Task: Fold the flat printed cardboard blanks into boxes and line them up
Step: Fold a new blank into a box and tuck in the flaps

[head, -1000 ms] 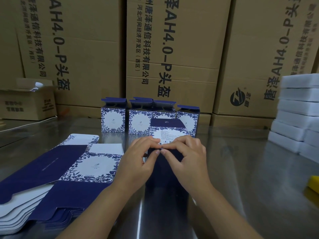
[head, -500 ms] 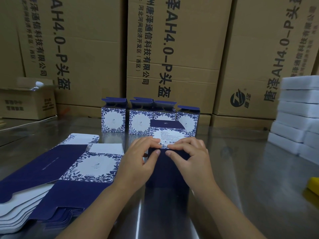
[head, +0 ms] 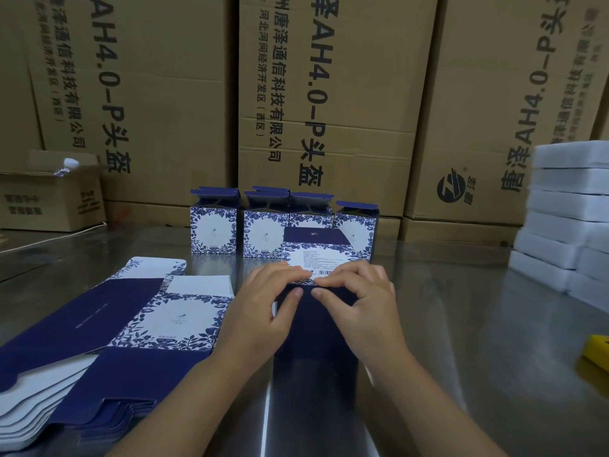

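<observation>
On table [head: 461, 324], left hand [head: 263, 308], right hand [head: 362, 305], fingers [head: 293, 275] curled over box [head: 316, 328]

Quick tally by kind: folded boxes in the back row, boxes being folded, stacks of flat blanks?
Folded boxes in the row: 4
Box being folded, held by left hand and right hand: 1
Stack of flat blanks: 1
Total: 6

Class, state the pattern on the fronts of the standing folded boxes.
Folded boxes: blue leaf border round a white centre; head view.

a yellow thing [head: 597, 355] is cut by the right edge; the label [head: 314, 258] print on the box [head: 316, 235] (half covered) is unreadably small.
</observation>
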The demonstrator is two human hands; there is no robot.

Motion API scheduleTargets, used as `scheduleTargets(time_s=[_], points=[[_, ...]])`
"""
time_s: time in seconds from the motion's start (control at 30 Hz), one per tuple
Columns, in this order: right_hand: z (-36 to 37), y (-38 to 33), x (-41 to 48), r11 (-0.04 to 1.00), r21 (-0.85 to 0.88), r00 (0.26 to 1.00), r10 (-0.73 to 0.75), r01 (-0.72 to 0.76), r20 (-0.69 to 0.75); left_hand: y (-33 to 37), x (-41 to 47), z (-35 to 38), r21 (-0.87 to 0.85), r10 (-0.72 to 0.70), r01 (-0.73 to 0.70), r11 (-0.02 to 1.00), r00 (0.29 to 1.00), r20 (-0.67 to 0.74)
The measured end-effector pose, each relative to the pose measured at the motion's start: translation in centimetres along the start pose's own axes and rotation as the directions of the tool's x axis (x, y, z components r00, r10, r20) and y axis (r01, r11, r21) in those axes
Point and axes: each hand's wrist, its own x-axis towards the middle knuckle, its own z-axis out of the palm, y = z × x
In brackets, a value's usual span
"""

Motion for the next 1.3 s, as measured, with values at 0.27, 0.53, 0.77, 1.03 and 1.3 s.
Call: scheduleTargets(time_s=[0.27,0.53,0.77,1.03,1.3], points=[[0.1,-0.2,-0.1,0.998,-0.055,0.999,-0.041,0.040,-0.003,0.1,0.0,0.1,-0.002,0.002,-0.002,1.000,1.000,0.022],[-0.1,-0.2,-0.3,0.993,-0.098,0.998,-0.064,0.062,-0.013,0.0,0.1,0.1,-0.010,-0.026,0.026,1.000,0.999,0.038],[-0.4,-0.1,-0.2,0.998,-0.044,0.997,-0.037,0.034,-0.061,-0.3,0.4,-0.7,-0.027,-0.071,0.072,0.997,0.997,0.026],[-0.5,-0.7,-0.6,0.998,-0.017,0.998,-0.064,0.064,-0.005,0.0,0.5,-1.4,-0.077,-0.042,0.038,0.996,0.998,-0.046],[-0.3,-0.9,-0.8,0.999,0.017,0.998,-0.044,0.043,0.039,0.2,0.3,-1.3,-0.023,0.049,-0.050,0.998,0.998,-0.030]])
